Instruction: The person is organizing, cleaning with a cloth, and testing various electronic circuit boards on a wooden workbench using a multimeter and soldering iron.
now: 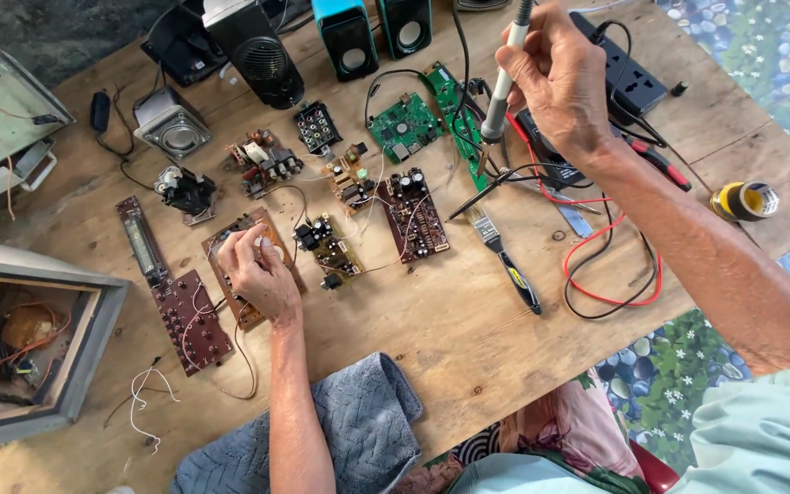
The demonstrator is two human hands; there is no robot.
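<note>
Left hand [256, 273] down on brown circuit board [247, 265], fingers curled and pinching it near its middle, forearm coming up across grey towel [358, 425]. Right hand [560, 78] raised above the table, closed around soldering iron [503, 87], held like a pen, tip pointing down toward the narrow green board [454, 119] at upper centre. Tip close to that board; contact not clear from this angle.

Brown circuit board sits left of centre on wooden table [468, 329], thin wires running off it to neighbouring boards. Just right of it: small black-component board [329, 249], then dark red board [415, 212] with capacitors. Left of it: long dark red board [192, 318] and a narrow strip board [141, 242], near but apart.

Further back: square green board [402, 123], black connector block [319, 126], small transformer board [262, 163], loose speaker driver [174, 128], black speaker [258, 50], two blue-and-black speakers [372, 32].

Right of centre: paintbrush [505, 261] lying flat, red wire [610, 261] looped with black wire, red-handled pliers [656, 163], black power strip [628, 78], yellow tape roll [747, 199] at the table edge.

Open grey box [29, 352] with wiring inside at far left.
</note>
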